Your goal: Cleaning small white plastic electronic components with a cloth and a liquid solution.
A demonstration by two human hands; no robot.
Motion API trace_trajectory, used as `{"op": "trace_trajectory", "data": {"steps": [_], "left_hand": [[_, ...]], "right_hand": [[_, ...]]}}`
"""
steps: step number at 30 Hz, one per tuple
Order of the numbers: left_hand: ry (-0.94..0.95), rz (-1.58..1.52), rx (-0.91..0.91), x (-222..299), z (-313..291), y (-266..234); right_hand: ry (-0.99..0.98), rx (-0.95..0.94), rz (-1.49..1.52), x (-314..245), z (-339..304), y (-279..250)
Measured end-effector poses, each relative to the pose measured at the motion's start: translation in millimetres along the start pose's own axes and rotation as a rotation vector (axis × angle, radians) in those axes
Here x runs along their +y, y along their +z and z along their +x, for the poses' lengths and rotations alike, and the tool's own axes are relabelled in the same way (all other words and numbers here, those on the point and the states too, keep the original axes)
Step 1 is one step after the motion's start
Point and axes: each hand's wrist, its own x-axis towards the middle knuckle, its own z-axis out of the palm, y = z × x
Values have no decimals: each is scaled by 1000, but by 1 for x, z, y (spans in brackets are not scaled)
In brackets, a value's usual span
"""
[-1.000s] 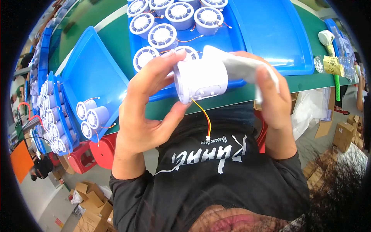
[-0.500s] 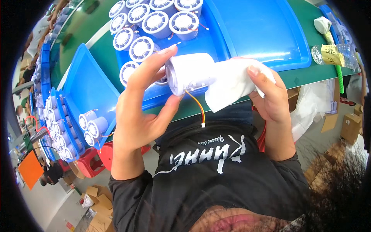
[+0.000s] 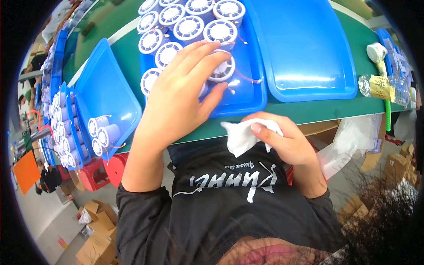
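My left hand [image 3: 183,86] reaches over a blue tray [image 3: 258,99], its fingers curved around a white cylindrical fan-like unit [image 3: 224,68] with a slotted round top. The thumb is at the unit's near edge and the fingertips lie over its top; the unit stands upright in the tray. Much of its side is hidden by the hand. Several similar white units [image 3: 189,27] with thin wires and small plugs stand in the same tray. Nearer to my body, my right hand [image 3: 282,137] pinches a crumpled white cloth [image 3: 242,137].
To the right lies another blue tray [image 3: 304,57]. At the left a tilted blue tray [image 3: 106,79] holds a few white units [image 3: 108,134]. A plastic bottle [image 3: 399,90] and a green-handled tool [image 3: 388,115] are at the far right of the green table [image 3: 212,128].
The white unit went from between my hands into the tray, turned upright, with my left hand. My right hand drew the cloth away from it and down toward my body.
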Motion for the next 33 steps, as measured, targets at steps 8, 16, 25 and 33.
{"op": "trace_trajectory", "data": {"steps": [8, 16, 25, 33], "left_hand": [[-526, 591, 38, -48, -81, -86], [-1027, 546, -17, -41, -164, -110], [-957, 453, 4, -37, -166, -106], [-966, 374, 16, -45, -163, -106]], "right_hand": [[86, -211, -101, -9, 16, 15], [69, -315, -173, -15, 32, 29], [89, -315, -250, -18, 37, 40], [163, -245, -66, -13, 31, 41]]}}
